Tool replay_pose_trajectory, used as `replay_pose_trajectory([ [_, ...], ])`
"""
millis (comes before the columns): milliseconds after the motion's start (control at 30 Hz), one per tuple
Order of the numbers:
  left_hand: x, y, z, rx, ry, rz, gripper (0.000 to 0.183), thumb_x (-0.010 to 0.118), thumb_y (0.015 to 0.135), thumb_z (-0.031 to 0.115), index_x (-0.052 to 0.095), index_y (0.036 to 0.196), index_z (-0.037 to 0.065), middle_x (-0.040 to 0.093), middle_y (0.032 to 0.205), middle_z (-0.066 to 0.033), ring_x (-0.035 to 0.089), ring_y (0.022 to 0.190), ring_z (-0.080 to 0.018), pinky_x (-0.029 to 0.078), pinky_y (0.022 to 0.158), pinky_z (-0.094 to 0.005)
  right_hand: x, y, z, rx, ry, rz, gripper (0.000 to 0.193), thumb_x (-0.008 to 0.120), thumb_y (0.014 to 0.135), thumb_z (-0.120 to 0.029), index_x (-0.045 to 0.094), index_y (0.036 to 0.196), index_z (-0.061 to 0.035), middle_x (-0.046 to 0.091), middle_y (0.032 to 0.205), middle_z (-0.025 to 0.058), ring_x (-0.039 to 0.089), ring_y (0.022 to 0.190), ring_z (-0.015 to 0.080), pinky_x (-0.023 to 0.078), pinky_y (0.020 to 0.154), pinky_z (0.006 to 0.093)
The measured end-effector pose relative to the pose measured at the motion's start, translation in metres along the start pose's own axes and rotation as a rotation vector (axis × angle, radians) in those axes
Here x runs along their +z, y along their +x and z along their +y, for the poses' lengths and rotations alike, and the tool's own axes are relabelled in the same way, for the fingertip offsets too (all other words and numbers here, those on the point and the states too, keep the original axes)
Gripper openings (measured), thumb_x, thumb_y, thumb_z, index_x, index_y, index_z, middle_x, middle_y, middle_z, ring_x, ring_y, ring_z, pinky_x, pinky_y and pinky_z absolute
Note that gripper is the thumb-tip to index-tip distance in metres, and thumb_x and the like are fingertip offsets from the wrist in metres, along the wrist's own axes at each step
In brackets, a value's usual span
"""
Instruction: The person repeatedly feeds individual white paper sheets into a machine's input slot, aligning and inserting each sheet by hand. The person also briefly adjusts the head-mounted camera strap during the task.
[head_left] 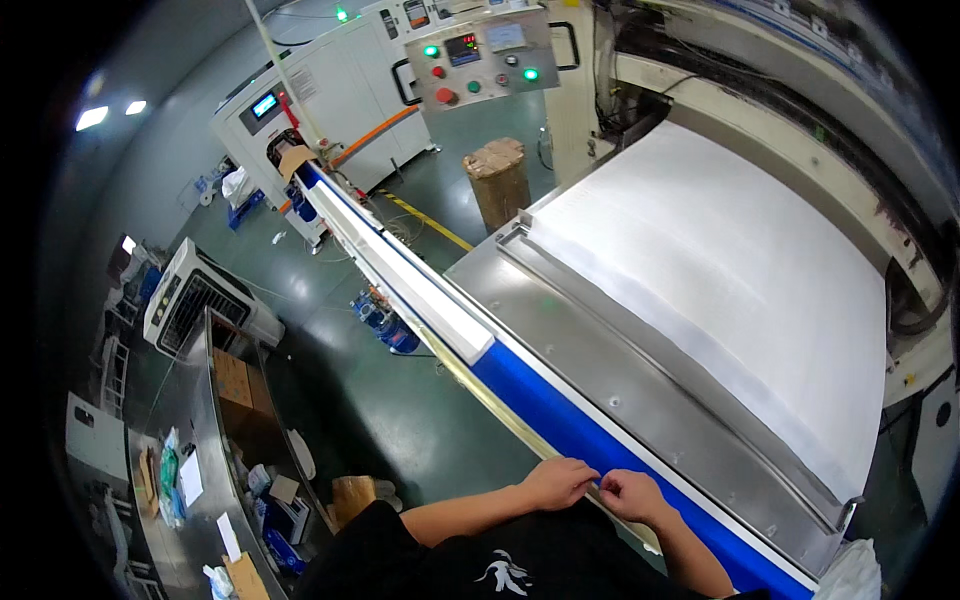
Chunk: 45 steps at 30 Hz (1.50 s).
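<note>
Both hands, left hand and right hand, are pinched on the blue belt edge; alignment seems under way; a steady, even pull is called for.

Control-panel screen top; cardboard boxes left

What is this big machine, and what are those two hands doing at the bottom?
The picture comes from a camera worn on a person's head, looking down, so the edges look bent. The person's left hand and right hand meet at the edge of a long blue conveyor belt, pinching something too small to make out. On the belt lies a long white strip. Beside it is a steel table with a wide white sheet spread out. Farther off is a control panel with coloured buttons and a brown cardboard roll on the green floor.
</note>
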<state>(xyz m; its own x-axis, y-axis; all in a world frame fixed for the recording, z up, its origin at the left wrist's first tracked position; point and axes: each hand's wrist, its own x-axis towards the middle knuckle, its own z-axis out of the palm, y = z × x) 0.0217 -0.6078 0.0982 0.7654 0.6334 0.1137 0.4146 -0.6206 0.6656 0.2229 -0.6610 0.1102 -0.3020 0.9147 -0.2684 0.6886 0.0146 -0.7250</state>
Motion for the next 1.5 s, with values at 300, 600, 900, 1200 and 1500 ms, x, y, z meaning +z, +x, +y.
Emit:
replay_pose_trajectory([
  [300, -0.025, -0.144, -0.046, -0.292, 0.021, 0.041, 0.02, 0.055, 0.084, 0.02, 0.065, 0.1, 0.011, 0.064, 0.091, -0.0112, 0.061, 0.084, -0.0321, 0.049, 0.072, -0.0425, 0.114, 0.028, -0.079, -0.147, -0.289, -0.349, 0.022, 0.057, 0.082, -0.032, 0.064, 0.089, -0.0121, 0.066, 0.086, 0.0114, 0.063, 0.081, 0.0303, 0.051, 0.07, 0.04],
  [600, -0.024, -0.308, -0.084, -0.703, 0.063, -0.255, 0.03, 0.045, 0.087, 0.028, 0.061, 0.107, 0.012, 0.062, 0.106, -0.0132, 0.059, 0.101, -0.0301, 0.048, 0.085, -0.0428, 0.188, 0.05, -0.118, -0.152, -0.31, -0.532, 0.043, 0.046, 0.089, -0.047, 0.064, 0.097, -0.0093, 0.066, 0.09, 0.0149, 0.063, 0.085, 0.0336, 0.05, 0.073, 0.0425],
  [900, -0.048, -0.379, -0.051, -0.83, -0.353, 0.04, 0.025, 0.06, 0.086, 0.034, 0.064, 0.094, 0.01, 0.061, 0.095, -0.0095, 0.06, 0.087, -0.0257, 0.048, 0.079, -0.0366, 0.185, 0.049, -0.136, -0.07, -0.111, -0.663, 0.048, 0.056, 0.084, -0.053, 0.063, 0.102, -0.0092, 0.066, 0.092, 0.0126, 0.063, 0.086, 0.0272, 0.05, 0.077, 0.0378],
  [1200, -0.073, -0.361, 0.0, -0.618, -0.513, 0.183, 0.022, 0.054, 0.082, -0.001, 0.063, 0.101, 0.006, 0.06, 0.098, -0.0099, 0.058, 0.096, -0.0267, 0.047, 0.083, -0.0363, 0.168, 0.031, -0.147, -0.167, 0.04, -0.441, 0.033, 0.071, 0.078, -0.03, 0.061, 0.096, -0.0039, 0.062, 0.079, 0.0095, 0.06, 0.071, 0.0177, 0.049, 0.066, 0.03],
  [1500, -0.09, -0.36, 0.005, -0.397, -0.64, 0.124, 0.024, 0.056, 0.074, -0.002, 0.063, 0.097, 0.002, 0.063, 0.099, -0.0091, 0.061, 0.089, -0.0231, 0.049, 0.076, -0.0321, 0.183, 0.026, -0.133, 0.341, 0.476, -0.399, 0.024, 0.066, 0.084, -0.026, 0.061, 0.087, -0.0029, 0.06, 0.073, 0.0003, 0.052, 0.067, 0.0084, 0.043, 0.062, 0.0255],
])
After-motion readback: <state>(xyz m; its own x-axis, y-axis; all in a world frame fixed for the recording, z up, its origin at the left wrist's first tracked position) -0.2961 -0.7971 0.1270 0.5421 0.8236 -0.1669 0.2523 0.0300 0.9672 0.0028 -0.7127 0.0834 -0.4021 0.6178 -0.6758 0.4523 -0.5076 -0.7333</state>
